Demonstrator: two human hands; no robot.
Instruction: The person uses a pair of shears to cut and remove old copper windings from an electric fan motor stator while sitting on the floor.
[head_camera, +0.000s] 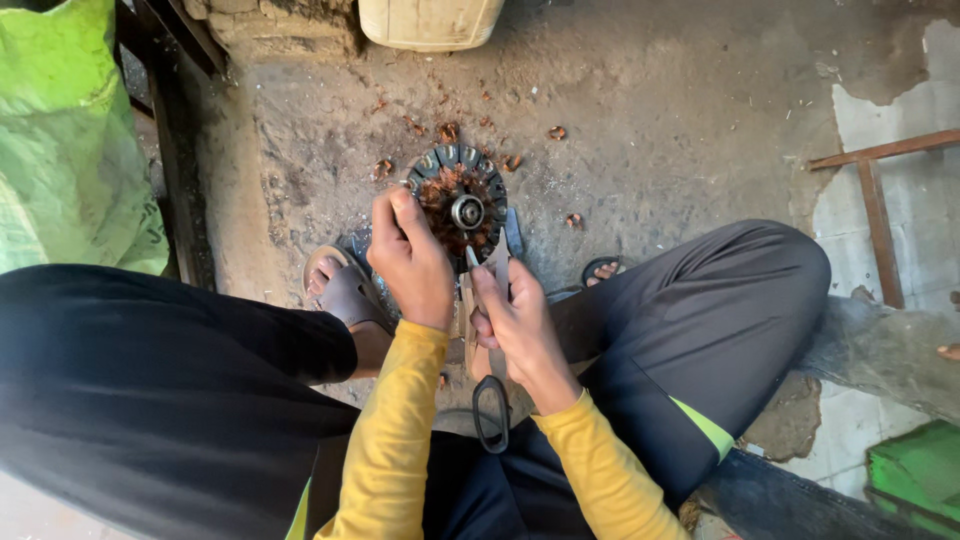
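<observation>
A round metal motor part (462, 190) with slotted teeth around its rim and reddish copper winding inside lies on the dirt floor between my feet. My left hand (412, 262) grips its near-left edge, thumb pressed on the rim. My right hand (517, 322) is closed around a pair of large shears (490, 412); the black loop handle hangs below my wrist and the blade tip points at the near side of the part. Both arms wear yellow sleeves.
Copper scraps (447, 131) lie scattered beyond the part. A green sack (62, 140) stands at the left, a white container (430, 20) at the top, a rusty metal frame (878, 215) at the right, a green box (920, 470) at bottom right. My sandalled left foot (340, 290) is beside the part.
</observation>
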